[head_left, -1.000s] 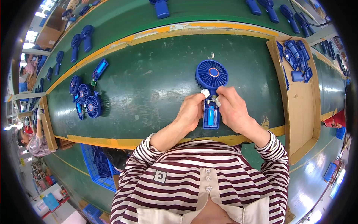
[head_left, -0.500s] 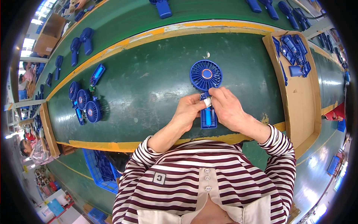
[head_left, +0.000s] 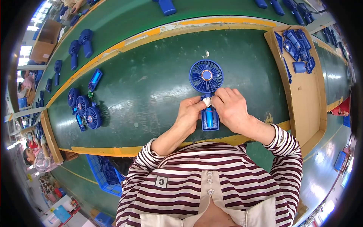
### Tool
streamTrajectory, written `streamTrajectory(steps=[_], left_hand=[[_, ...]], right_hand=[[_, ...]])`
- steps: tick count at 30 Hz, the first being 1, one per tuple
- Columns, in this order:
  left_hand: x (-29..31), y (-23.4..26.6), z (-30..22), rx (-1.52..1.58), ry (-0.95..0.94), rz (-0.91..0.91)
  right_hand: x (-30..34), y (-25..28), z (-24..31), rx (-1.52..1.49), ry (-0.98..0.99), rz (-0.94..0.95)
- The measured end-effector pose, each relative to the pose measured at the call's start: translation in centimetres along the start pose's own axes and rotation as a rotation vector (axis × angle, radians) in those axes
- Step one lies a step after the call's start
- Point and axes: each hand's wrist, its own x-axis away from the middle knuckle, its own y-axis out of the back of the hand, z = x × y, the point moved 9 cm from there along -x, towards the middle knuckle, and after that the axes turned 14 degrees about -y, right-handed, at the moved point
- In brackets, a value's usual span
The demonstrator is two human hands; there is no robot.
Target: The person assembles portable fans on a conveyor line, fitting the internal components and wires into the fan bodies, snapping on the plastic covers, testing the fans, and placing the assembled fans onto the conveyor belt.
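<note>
A blue handheld fan point(head_left: 206, 75) lies on the green worktop in front of me, its round grille away from me. Its handle is uncovered, showing a light blue battery cell point(head_left: 209, 118) in the lower part. My left hand point(head_left: 188, 114) grips the handle from the left just below the grille, its thumb tip covered in something white. From the other side, my right hand point(head_left: 231, 109) is closed with its fingertips at the top of the handle. Those fingers hide the contact spot, so any small part between them cannot be made out.
Several opened fans point(head_left: 92, 117) lie at the left of the worktop. On the right, a shallow cardboard tray point(head_left: 308, 125) holds blue casing pieces point(head_left: 298, 47). Beyond the yellow edge, a green conveyor belt point(head_left: 128, 26) carries more fans. A blue crate point(head_left: 99, 176) stands below at left.
My right fingers have shifted slightly and curled closer together at the top of the handle. The left hand keeps its grip. The whole view has moved a little.
</note>
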Motion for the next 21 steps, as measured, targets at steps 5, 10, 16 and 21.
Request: streamTrajectory(steps=[5,10,16,21], left_hand=[[-0.2,0.0,-0.2,0.001,0.029,-0.017],[-0.5,0.0,-0.5,0.040,0.046,0.001],[-0.5,-0.6,-0.7,-0.032,0.041,0.099],[-0.8,0.6,-1.6,-0.041,-0.116,0.009]], right_hand=[[-0.5,-0.1,-0.5,-0.061,-0.032,0.024],[-0.7,0.1,-0.7,-0.103,-0.041,0.044],[-0.3,0.4,-0.9,-0.101,-0.072,0.043],[0.3,1.2,-1.8,-0.294,-0.158,-0.081]])
